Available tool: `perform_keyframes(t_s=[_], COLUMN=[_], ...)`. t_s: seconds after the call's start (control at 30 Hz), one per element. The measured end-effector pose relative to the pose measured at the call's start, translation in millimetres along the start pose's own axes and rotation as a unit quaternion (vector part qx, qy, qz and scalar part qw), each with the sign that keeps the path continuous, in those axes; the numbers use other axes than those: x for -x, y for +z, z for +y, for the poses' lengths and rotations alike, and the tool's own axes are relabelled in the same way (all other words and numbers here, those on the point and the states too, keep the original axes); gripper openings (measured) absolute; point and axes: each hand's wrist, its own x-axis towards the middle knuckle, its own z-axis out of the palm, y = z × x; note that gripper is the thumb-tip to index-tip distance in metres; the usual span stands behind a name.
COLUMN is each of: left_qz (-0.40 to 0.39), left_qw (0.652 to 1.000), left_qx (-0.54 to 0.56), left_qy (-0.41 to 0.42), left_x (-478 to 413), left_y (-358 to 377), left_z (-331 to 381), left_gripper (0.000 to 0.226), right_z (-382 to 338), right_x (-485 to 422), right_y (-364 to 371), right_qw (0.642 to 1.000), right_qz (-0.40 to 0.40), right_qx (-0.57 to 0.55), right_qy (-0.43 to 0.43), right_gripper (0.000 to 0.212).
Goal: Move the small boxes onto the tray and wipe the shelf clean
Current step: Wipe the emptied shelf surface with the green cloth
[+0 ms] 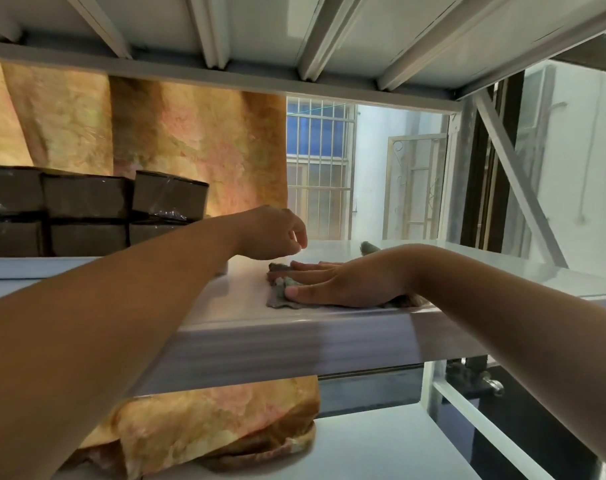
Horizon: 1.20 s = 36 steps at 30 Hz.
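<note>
A white metal shelf [294, 336] runs across the middle of the view at about eye height. My right hand [339, 284] lies flat, palm down, on a grey cloth [280, 299] spread on the shelf near its front edge. My left hand [273, 233] hovers just above the shelf to the left of the cloth, fingers loosely curled, holding nothing. Several small brown boxes [87, 209] wrapped in clear film are stacked in two rows at the shelf's left. No tray is in view.
An orange patterned curtain [177, 140] hangs behind the shelf and bunches on the lower shelf [363, 452]. Another shelf [294, 95] is close overhead. A barred window [318, 161] and a diagonal brace [516, 174] lie to the right.
</note>
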Motion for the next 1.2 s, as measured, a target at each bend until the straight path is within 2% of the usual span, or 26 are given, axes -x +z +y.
perform_keyframes(t_s=[0.2,0.5,0.63,0.83,0.97,1.2], left_qz=[0.066,0.044,0.039,0.039,0.051,0.032], left_qw=[0.998,0.999,0.999,0.999,0.998,0.998], left_qx=[-0.023,-0.028,-0.026,-0.032,-0.019,-0.044], left_qy=[0.004,0.001,0.009,0.018,0.023,-0.024], left_x=[-6.4,-10.0,-13.3,-24.7,-31.7,-40.4], left_y=[1.6,8.0,7.5,8.8,7.7,3.7], left_z=[-1.2,-2.2,2.8,11.5,14.7,-8.8], left_gripper=[0.028,0.025,0.026,0.025,0.026,0.028], right_z=[27.7,72.1,72.5,63.1,41.0,11.7], right_x=[21.8,55.0,57.2,53.1,37.8,9.3], right_y=[2.5,-2.0,-2.2,2.0,6.2,8.5], right_qw=[0.998,0.992,0.992,0.997,0.999,0.996], right_qz=[0.033,0.032,0.037,0.038,0.036,0.030], right_qx=[0.041,-0.019,-0.017,0.017,0.019,0.043], right_qy=[0.029,0.122,0.120,0.065,-0.001,-0.070], right_gripper=[0.055,0.053,0.053,0.049,0.051,0.051])
